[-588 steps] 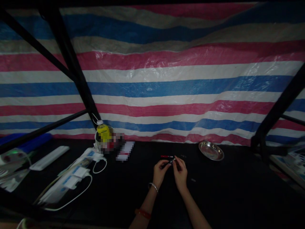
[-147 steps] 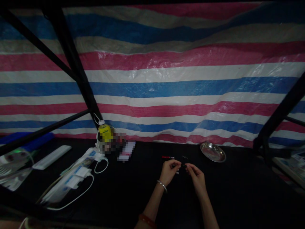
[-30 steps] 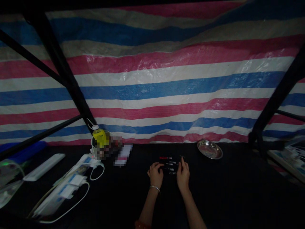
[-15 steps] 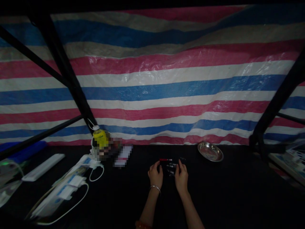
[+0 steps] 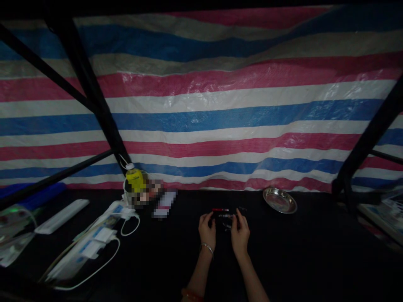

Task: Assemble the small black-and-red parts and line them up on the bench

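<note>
My left hand (image 5: 207, 230) and my right hand (image 5: 240, 233) are close together over the black tabletop, fingers curled towards each other. Between their fingertips is a slim dark tube (image 5: 224, 215) with pale markings, apparently pinched at both ends; the dim light blurs the grip. Just beyond it lies a red tube (image 5: 220, 209) with a silvery end. Nearer me, partly between the hands, lie more small dark pieces with pale print (image 5: 227, 226). Another small dark piece (image 5: 242, 208) rests past my right fingertips. A bracelet circles my left wrist.
A round metal dish (image 5: 280, 201) stands to the right. On the left are a yellow bottle (image 5: 135, 179), a white power strip (image 5: 91, 247) with looping cables, and a long white box (image 5: 62, 216). Black frame bars and a striped sheet (image 5: 220, 121) enclose the back.
The view has shifted slightly, moving the surroundings a little to the right. My hands stay together, with the dark tube now lying more level between their fingertips.
</note>
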Demonstrator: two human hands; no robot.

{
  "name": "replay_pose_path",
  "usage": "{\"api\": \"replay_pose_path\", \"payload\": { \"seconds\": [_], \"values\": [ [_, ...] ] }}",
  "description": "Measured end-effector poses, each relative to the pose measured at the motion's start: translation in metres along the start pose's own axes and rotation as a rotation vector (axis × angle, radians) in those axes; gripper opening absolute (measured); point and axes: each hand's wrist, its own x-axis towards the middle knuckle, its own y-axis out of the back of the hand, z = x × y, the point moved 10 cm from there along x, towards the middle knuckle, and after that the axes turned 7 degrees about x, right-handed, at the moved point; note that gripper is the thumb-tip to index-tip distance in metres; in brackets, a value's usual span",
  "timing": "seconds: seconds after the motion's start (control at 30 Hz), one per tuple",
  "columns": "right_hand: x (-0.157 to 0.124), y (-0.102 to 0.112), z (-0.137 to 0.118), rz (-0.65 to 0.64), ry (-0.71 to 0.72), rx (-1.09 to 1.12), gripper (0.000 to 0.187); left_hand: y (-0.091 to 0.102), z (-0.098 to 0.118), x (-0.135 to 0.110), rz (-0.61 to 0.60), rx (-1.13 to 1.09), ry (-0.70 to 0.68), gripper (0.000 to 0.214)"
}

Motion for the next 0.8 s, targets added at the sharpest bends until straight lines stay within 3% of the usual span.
{"api": "replay_pose_path", "payload": {
  "seconds": [0.23, 0.6, 0.8],
  "values": [
    [-0.003, 0.010, -0.002, 0.085, -0.022, 0.103, 0.047, 0.004, 0.013, -0.002, 0.003, -0.050, -0.025, 0.022],
    [-0.002, 0.004, -0.014, 0.002, 0.060, 0.075, 0.041, -0.002, 0.022, -0.004, -0.041, -0.091, -0.107, 0.022],
    [-0.004, 0.020, -0.017, 0.136, 0.077, 0.047, 0.043, -0.003, 0.027, -0.005, -0.056, -0.075, -0.134, 0.020]
  ]
}}
